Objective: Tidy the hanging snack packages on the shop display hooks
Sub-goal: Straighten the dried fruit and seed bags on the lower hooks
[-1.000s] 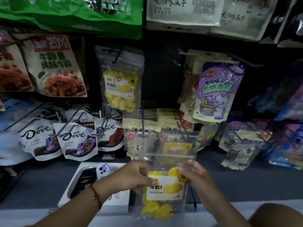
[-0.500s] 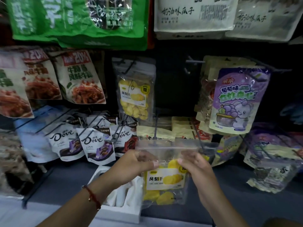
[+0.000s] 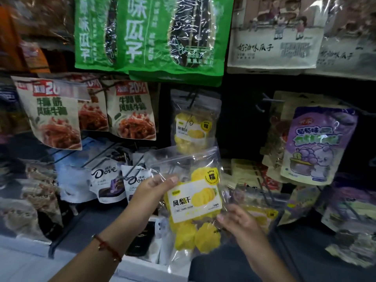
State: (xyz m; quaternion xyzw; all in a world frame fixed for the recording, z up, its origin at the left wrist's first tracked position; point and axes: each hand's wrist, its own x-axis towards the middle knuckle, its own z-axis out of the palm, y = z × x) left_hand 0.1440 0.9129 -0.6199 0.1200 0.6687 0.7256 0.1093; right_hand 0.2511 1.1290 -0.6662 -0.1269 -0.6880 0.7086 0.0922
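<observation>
Pineapple bag now lifted to frame centre, tilted, free of the lower hooks. Left hand pinches its left edge; right hand, fingers relaxed, has let go. Probably bound for the matching bag hanging above.

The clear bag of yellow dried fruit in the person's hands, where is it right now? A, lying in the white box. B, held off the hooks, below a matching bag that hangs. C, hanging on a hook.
B: the left hand grips the clear bag off the hooks, right hand at its edge, below the matching hanging bag.
</observation>
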